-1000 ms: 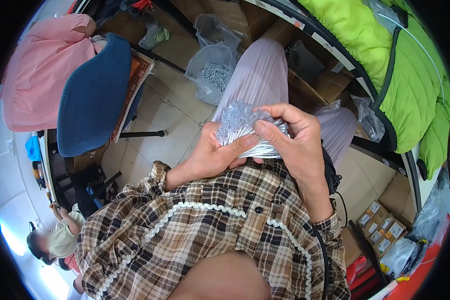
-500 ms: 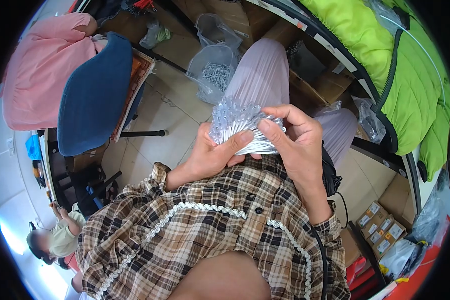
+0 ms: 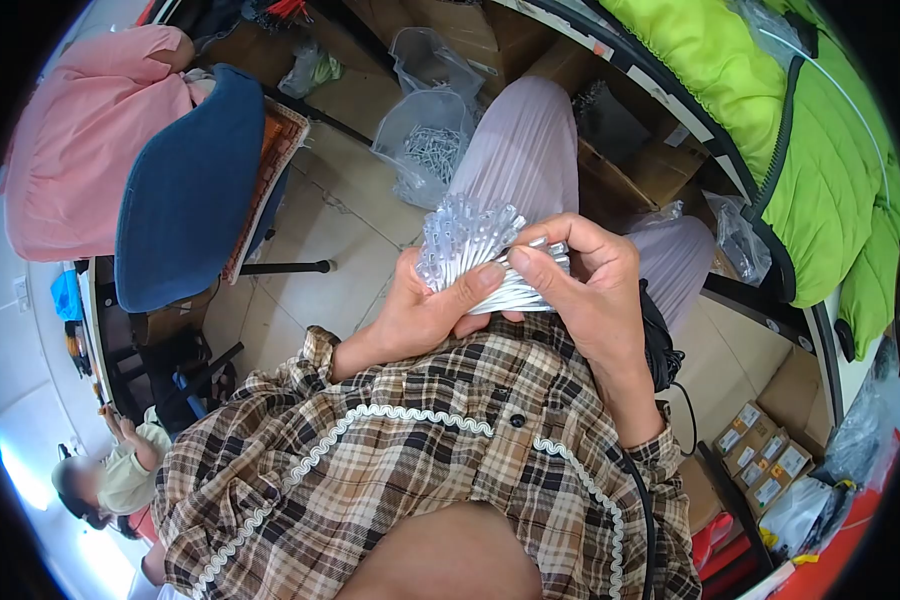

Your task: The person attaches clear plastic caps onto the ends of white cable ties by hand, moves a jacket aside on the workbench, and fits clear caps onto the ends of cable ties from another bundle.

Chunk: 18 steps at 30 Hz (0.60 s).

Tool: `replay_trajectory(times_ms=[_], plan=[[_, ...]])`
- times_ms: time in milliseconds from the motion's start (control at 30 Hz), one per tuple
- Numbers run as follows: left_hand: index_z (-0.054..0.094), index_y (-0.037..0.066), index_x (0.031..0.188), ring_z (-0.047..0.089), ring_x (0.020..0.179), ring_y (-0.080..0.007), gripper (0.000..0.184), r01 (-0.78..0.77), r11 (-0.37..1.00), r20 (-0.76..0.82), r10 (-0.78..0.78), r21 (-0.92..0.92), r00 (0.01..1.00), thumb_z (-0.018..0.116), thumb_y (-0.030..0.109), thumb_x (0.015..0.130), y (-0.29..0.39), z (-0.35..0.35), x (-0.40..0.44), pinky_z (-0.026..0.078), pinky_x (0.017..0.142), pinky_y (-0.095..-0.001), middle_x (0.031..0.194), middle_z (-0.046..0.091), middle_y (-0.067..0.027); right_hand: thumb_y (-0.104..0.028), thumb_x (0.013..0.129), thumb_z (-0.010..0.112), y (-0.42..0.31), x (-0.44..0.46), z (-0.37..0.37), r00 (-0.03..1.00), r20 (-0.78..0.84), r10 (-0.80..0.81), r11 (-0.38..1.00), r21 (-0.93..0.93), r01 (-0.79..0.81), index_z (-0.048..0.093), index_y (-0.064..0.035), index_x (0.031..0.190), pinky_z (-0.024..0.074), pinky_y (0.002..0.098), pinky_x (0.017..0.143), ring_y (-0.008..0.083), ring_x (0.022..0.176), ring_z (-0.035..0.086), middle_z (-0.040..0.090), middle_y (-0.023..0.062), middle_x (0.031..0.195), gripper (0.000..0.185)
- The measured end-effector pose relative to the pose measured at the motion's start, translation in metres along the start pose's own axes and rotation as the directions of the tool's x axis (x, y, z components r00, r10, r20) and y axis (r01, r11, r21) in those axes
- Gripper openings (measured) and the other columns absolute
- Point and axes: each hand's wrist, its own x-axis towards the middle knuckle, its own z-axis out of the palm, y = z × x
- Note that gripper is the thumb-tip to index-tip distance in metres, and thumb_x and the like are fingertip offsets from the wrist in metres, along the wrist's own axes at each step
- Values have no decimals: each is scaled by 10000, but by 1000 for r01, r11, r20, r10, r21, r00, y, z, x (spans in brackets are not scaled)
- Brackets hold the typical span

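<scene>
A thick bundle of thin white cords with clear plastic ends point(image 3: 462, 245) rests between my two hands, above my lap. My left hand point(image 3: 425, 305) wraps round the bundle from the left, its thumb pressed across the white strands. On the other side, my right hand point(image 3: 595, 280) holds the bundle's right part, thumb and index finger pinched near the clear ends. The clear ends fan out toward the top, away from my body. The lower ends of the cords and most of my remaining fingers are hidden.
Clear plastic bags point(image 3: 432, 140) with small metallic-looking pieces stand on the floor ahead. A blue chair point(image 3: 185, 190) and a person in pink point(image 3: 100, 140) are at left. A bright green jacket point(image 3: 840, 180) covers the table edge at right. Small boxes point(image 3: 760, 455) sit lower right.
My right thumb and index finger have shifted slightly left over the bundle, and the clear ends near them have spread differently. My left hand keeps its hold.
</scene>
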Motion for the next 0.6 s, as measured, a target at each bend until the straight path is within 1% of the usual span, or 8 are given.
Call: replay_trajectory(times_ms=[133, 267, 300, 433, 467, 533, 600], plan=[[620, -17, 950, 474, 475, -43, 112, 8, 999, 6, -8, 48, 1000, 596, 86, 915, -1, -4, 1, 352, 404, -146, 686, 656, -65, -44, 757, 700, -4, 1, 0, 1000, -1, -6, 998, -65, 6, 658, 24, 842, 414, 181, 602, 70, 626, 504, 624, 27, 735, 116], [505, -20, 1127, 506, 496, -79, 220, 45, 972, 146, -80, 230, 986, 543, 75, 932, -3, -11, 3, 370, 406, -143, 771, 648, -114, -46, 757, 711, -12, 4, 6, 995, -20, -93, 992, -88, 91, 675, 25, 883, 413, 178, 602, 70, 631, 504, 622, 26, 734, 149], [505, -20, 1127, 506, 496, -79, 220, 44, 972, 145, -79, 230, 986, 543, 75, 932, -3, -11, 3, 370, 406, -143, 771, 648, -114, -46, 757, 711, -12, 4, 6, 995, -19, -93, 992, -88, 91, 675, 25, 883, 413, 178, 602, 70, 631, 504, 622, 26, 734, 149], [521, -19, 1101, 497, 509, -74, 193, 101, 976, 171, -135, 194, 976, 548, 57, 925, 0, -7, 3, 380, 422, -154, 779, 644, -103, -45, 754, 720, -12, 2, -1, 995, -1, 101, 990, 97, -101, 678, 28, 901, 409, 182, 600, 76, 631, 497, 620, 32, 733, 169], [521, -19, 1101, 497, 509, -74, 193, 102, 976, 169, -136, 193, 976, 548, 57, 925, 0, -6, 2, 380, 422, -154, 779, 644, -103, -45, 754, 720, -11, 2, -1, 995, 0, 103, 990, 96, -103, 678, 28, 901, 409, 182, 600, 76, 631, 497, 620, 32, 733, 169], [560, -15, 998, 489, 502, -60, 111, 83, 992, 114, -93, 90, 989, 563, 69, 926, 2, 0, 0, 372, 423, -152, 735, 638, -81, -41, 753, 721, -6, 4, -1, 999, -28, 40, 997, 74, -37, 675, 31, 895, 406, 183, 597, 76, 630, 493, 619, 36, 732, 166], [598, -11, 896, 482, 496, -47, 99, 55, 998, 55, -54, -12, 997, 578, 81, 927, 4, 3, -1, 365, 423, -149, 691, 631, -59, -36, 751, 721, -1, 5, -1, 998, -53, -27, 998, 49, 29, 671, 35, 889, 403, 183, 593, 76, 628, 489, 619, 40, 731, 162]])
